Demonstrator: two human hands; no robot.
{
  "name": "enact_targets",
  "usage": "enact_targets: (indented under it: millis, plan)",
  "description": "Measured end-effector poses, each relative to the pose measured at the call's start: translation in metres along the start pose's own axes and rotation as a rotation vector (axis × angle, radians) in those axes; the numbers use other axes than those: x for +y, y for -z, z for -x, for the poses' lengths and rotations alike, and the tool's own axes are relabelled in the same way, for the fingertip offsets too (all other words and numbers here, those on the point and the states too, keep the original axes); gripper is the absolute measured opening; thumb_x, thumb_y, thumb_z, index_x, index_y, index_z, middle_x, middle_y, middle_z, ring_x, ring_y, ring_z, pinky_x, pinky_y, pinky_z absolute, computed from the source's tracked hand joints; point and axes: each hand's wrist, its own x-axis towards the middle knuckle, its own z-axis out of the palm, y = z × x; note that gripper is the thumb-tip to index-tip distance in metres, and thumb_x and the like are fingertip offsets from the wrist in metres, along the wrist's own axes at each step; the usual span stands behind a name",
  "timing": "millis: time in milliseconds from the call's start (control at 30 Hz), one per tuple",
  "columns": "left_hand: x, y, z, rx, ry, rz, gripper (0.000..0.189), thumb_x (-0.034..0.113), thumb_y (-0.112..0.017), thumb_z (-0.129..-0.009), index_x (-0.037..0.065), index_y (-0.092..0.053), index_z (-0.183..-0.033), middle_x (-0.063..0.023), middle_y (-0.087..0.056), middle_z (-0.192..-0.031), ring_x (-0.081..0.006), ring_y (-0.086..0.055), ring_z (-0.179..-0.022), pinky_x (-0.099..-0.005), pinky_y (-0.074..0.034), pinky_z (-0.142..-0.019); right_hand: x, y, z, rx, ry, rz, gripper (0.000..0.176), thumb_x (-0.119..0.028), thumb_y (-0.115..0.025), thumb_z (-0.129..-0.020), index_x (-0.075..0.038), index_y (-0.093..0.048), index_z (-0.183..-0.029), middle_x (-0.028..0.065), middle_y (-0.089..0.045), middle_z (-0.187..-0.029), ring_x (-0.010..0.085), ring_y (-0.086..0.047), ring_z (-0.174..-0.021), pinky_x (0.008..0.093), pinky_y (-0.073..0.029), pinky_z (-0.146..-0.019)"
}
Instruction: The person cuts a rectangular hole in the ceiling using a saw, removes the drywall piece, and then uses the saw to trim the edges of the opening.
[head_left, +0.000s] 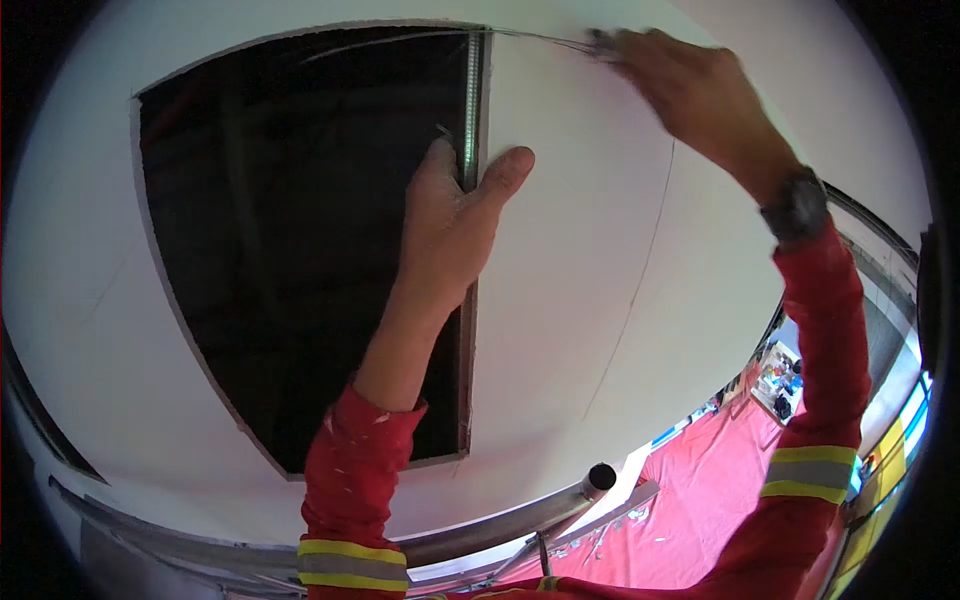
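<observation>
My left hand [450, 220] grips the right edge of a dark rectangular opening cut in a white panel [570, 250]. Its thumb rests on the panel's face, while the fingers reach inside, behind a perforated metal profile [472, 100]. A short thin strand pokes up by those fingers. Up at the right, my right hand [690, 85], wearing a dark watch at the wrist, pinches thin wire [540, 38]. Slightly blurred, a small dark piece shows at its fingertips. From there the wire runs left across the opening's top corner and over the dark gap.
A thin drawn line [645, 260] curves down the panel, right of the opening. Below is a scaffold tube [598, 480] with an open end. Farther down, a red floor covering [690, 490] carries scraps, and a board with small items [778, 380] lies at the right.
</observation>
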Motion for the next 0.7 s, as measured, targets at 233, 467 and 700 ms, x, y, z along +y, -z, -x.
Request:
enact_targets:
  millis: [233, 467, 700]
  plan:
    - [0.003, 0.0, -0.006, 0.018, -0.047, -0.021, 0.05, 0.047, -0.073, -0.089, 0.0, -0.056, -0.089, 0.0003, -0.053, -0.072, -0.0075, -0.046, -0.067, -0.0253, -0.043, -0.061, 0.0, -0.009, -0.028, 0.108, 0.121, 0.027, 0.026, -0.017, -0.062, -0.09, -0.008, -0.06, -0.115, 0.0079, -0.067, -0.092, 0.0276, -0.068, -0.075, 0.0377, -0.054, -0.061]
    - [-0.002, -0.006, 0.0, 0.072, -0.059, -0.046, 0.044, 0.042, -0.073, -0.09, 0.001, -0.057, -0.091, 0.0023, -0.051, -0.072, -0.0061, -0.044, -0.066, -0.0238, -0.041, -0.059, 0.012, -0.01, 0.002, 0.014, -0.006, -0.063, 0.026, -0.007, -0.065, -0.089, -0.003, -0.059, -0.115, 0.0129, -0.067, -0.095, 0.0334, -0.067, -0.077, 0.0401, -0.055, -0.062]
    - [-0.006, -0.003, -0.001, 0.064, -0.059, -0.052, 0.043, 0.041, -0.073, -0.091, 0.0, -0.059, -0.095, 0.0028, -0.052, -0.075, -0.0057, -0.044, -0.068, -0.0233, -0.04, -0.059, 0.051, -0.015, 0.032, 0.062, 0.013, -0.028, 0.029, -0.014, -0.064, -0.089, -0.01, -0.06, -0.118, 0.007, -0.069, -0.103, 0.0299, -0.068, -0.078, 0.0387, -0.057, -0.067]
